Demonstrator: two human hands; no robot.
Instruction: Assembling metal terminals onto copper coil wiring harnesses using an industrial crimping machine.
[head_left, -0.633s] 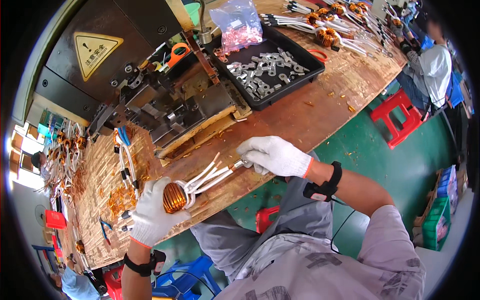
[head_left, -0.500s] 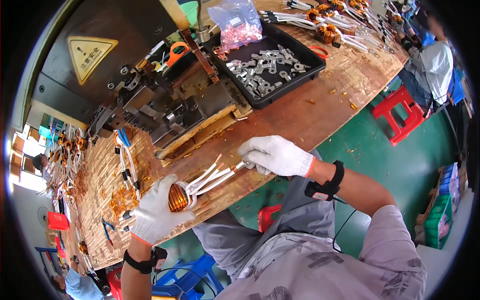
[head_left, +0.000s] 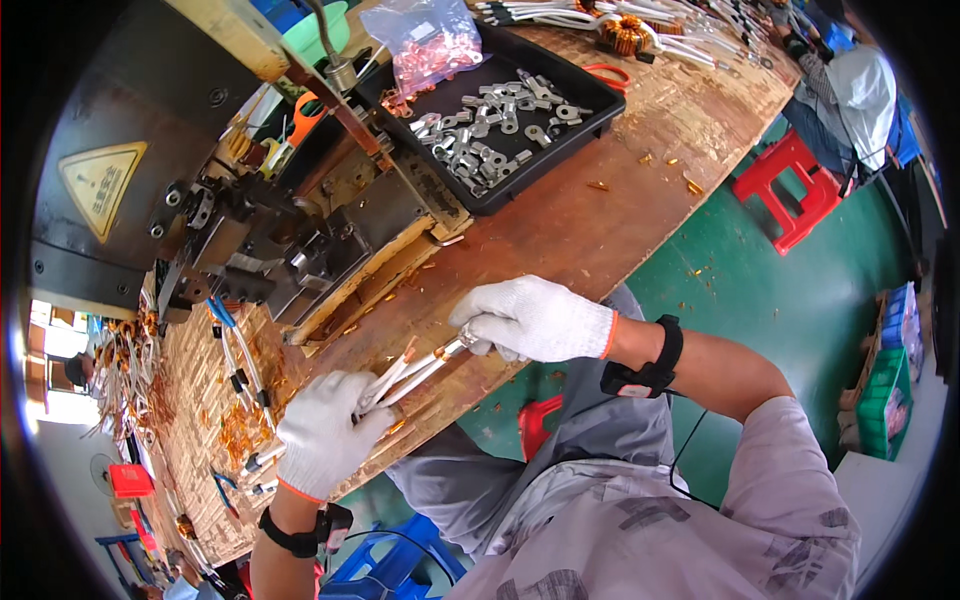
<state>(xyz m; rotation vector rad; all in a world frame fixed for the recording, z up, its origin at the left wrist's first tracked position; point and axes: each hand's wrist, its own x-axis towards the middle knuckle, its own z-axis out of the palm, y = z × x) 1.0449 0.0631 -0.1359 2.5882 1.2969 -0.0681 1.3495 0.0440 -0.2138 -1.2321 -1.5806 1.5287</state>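
Note:
White cotton work gloves cover both my hands. My left hand (head_left: 335, 430) is closed around the base of a bundle of white wires (head_left: 405, 382); the copper-wound coil they come from is now hidden beneath the glove. One wire's bare copper end stands free above the others. Pinched in the fingers of my right hand (head_left: 540, 318) is a silver cable lug (head_left: 457, 347), mostly covered by the fingertips. The lug meets the end of a white wire, with a little copper showing at the joint. Both hands hover by the front edge of the wooden workbench (head_left: 530, 250).
A dark press machine (head_left: 300, 250) stands beyond my hands. Behind it, a black tray (head_left: 490, 205) carries loose lugs and a plastic bag (head_left: 425, 45). More wired coils (head_left: 625, 35) lie at the far right. Blue-handled pliers (head_left: 224, 490) lie at left; a red stool (head_left: 790, 190) stands on the floor.
My left hand has turned over the coil and hides it, gripping nearer the wires. My right hand has shifted slightly left with the lug. The head view has moved a little.

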